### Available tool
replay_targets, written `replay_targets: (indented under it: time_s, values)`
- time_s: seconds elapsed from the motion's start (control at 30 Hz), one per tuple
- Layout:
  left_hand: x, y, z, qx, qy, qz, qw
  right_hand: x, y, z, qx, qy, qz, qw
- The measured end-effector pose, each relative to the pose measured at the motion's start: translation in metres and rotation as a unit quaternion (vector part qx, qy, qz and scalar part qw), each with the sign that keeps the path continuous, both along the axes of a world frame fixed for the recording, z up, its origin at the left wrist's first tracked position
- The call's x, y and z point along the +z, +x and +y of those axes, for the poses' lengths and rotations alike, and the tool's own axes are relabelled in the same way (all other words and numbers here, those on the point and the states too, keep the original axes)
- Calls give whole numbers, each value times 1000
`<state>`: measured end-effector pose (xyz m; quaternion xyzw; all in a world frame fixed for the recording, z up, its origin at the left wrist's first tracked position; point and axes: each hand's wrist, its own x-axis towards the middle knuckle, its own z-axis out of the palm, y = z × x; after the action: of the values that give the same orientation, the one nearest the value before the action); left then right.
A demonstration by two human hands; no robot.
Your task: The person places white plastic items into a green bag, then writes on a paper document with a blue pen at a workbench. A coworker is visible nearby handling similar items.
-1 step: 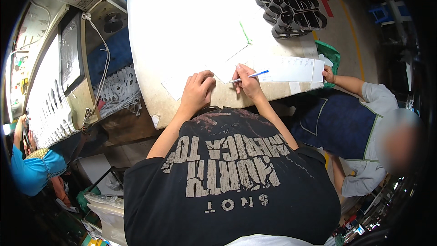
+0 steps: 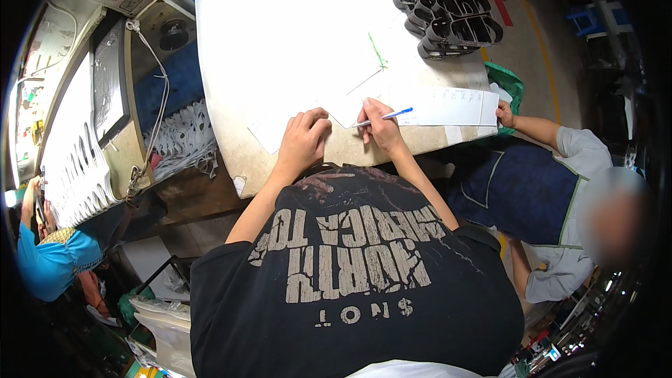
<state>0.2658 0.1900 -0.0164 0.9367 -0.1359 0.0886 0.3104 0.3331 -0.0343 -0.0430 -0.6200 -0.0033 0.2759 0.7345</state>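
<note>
Between the fingertips and thumb of my right hand [image 2: 380, 126] is a slim pen [image 2: 400, 112] with a blue end, closed in a writing grip. Its tip points left and down at the white paper on the table. My left hand [image 2: 305, 138] lies palm down just to the left, fingers loosely bent, on a white paper [image 2: 264, 134]. Bright glare washes out the paper's edges and any marks. To the right of the pen lies a long white sheet [image 2: 437, 113] with handwriting. Another person's hand [image 2: 505, 114] touches its right end.
The pale table [image 2: 231, 98] carries stacked black oval cutting-die-like frames [image 2: 448, 10] at its far right. A green mark [image 2: 377, 50] lies on its surface. A person in a dark apron [image 2: 521, 192] stands close on my right. Stacked white cut pieces [image 2: 185, 133] lie at left.
</note>
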Motion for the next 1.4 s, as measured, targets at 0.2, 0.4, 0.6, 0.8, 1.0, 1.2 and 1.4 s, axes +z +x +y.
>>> replay_targets:
  time_s: [0.2, 0.4, 0.6, 0.8, 1.0, 1.2, 1.4]
  values:
    - [1, 2, 0, 2, -2, 3, 1000, 3, 3, 1, -4, 4, 10, 1000]
    - [-5, 7, 1, 8, 3, -17, 1000, 17, 9, 3, -90, 109, 32, 989]
    - [-8, 3, 2, 106, 47, -45, 992, 18, 21, -1, -108, 54, -24, 992]
    - [2, 2, 35, 231, 81, -9, 969, 22, 28, 5, -103, 37, 2, 994]
    - [-7, -10, 64, 233, 70, 80, 967, 23, 23, 12, -83, 42, -22, 995]
    - [-3, -9, 46, 235, 146, 56, 959, 27, 21, 22, -65, -41, -45, 996]
    - [14, 29, 18, 8, 100, 39, 994, 25, 22, 12, -85, -14, -35, 996]
